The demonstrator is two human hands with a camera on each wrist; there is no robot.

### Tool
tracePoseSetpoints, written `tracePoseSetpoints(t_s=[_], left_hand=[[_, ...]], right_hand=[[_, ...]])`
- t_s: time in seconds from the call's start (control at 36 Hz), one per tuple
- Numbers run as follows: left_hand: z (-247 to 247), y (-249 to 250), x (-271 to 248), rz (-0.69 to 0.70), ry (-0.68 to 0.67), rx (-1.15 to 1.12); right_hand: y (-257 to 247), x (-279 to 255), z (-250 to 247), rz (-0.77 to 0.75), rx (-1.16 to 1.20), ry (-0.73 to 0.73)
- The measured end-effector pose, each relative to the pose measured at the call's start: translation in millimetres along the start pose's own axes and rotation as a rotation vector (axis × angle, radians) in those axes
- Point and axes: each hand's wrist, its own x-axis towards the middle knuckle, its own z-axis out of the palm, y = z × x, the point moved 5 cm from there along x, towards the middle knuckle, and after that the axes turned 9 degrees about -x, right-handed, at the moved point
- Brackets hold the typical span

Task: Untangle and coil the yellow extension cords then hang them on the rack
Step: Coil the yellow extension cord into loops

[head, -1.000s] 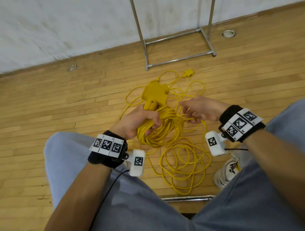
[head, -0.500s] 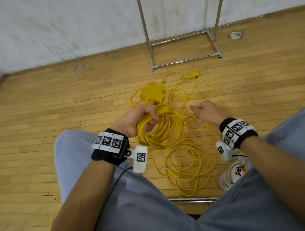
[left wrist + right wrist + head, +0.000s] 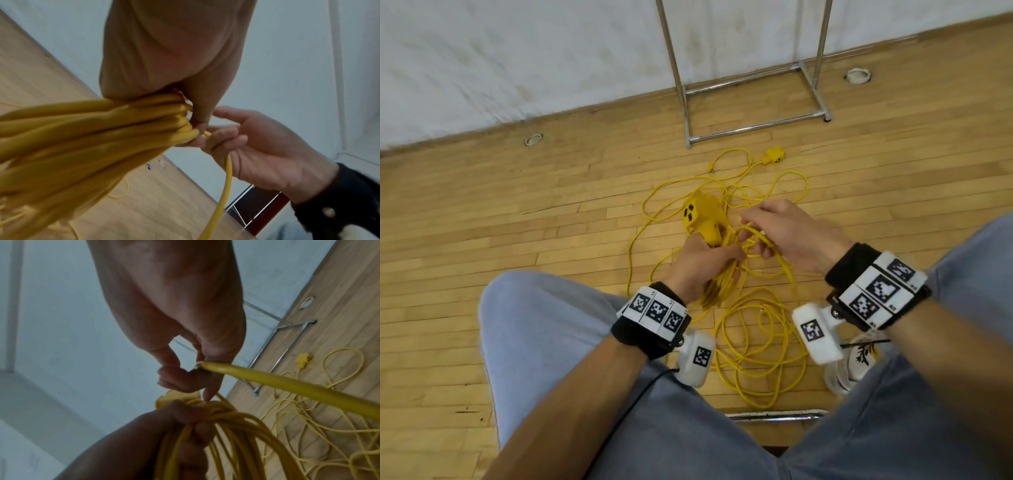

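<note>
1. Wooden plank floor (image 3: pixel 517 240) meets one white wall (image 3: pixel 517 68); one chrome rack (image 3: pixel 750 126) stands on the boards against it.
2. Two round floor fittings (image 3: pixel 533 139) are set in the planks, one on each side of the rack.
3. Your left hand (image 3: pixel 702 263) grips one coiled bundle of yellow cord (image 3: pixel 722 284); its fingers are curled fully round the loops, which hang down toward your knee.
4. One yellow multi-outlet block (image 3: pixel 702 216) juts from the top of the bundle, pointing away from you toward the rack.
5. Your right hand (image 3: pixel 787 236) pinches a single strand (image 3: pixel 287 386) between thumb and fingers, just beside your left hand.
6. Loose cord loops (image 3: pixel 756 342) lie on the floor between your legs; a second, small yellow socket (image 3: pixel 774 158) lies near the rack foot.
</note>
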Motion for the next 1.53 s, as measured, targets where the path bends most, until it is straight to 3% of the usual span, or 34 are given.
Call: tracePoseSetpoints(t_s=[0.14,0.36,0.47,0.72,0.86,0.94,1.08,1.17,1.28,1.53], left_hand=[[12,-6,4,0.049,0.046,-0.083],[25,-9,8,0.098,0.110,-0.100],[23,-8,18,0.057,0.146,-0.128],[26,-14,23,0.063,0.145,-0.151],[17,-30,40,-0.070,0.215,-0.212],[15,-22,34,-0.116,0.189,-0.333],[8,-15,47,-0.172,0.094,-0.616],[2,1,49,-0.177,0.073,-0.860],[-13,19,48,-0.103,0.043,-1.046],[-31,43,44,-0.025,-0.004,-1.030]], right_hand=[[2,-17,9,0.054,0.065,0.051],[-1,-17,0,0.018,-0.391,0.194],[-3,-15,-18,-0.016,-0.658,0.245],[6,-16,-9,-0.003,-0.406,0.157],[9,-27,9,-0.095,-0.347,0.118],[6,-33,15,-0.209,-0.480,0.153],[5,-39,34,-0.250,-0.326,0.137],[9,-41,45,-0.263,-0.247,0.107],[19,-37,53,-0.293,-0.307,0.041],[59,-1,49,-0.301,-0.462,-0.233]])
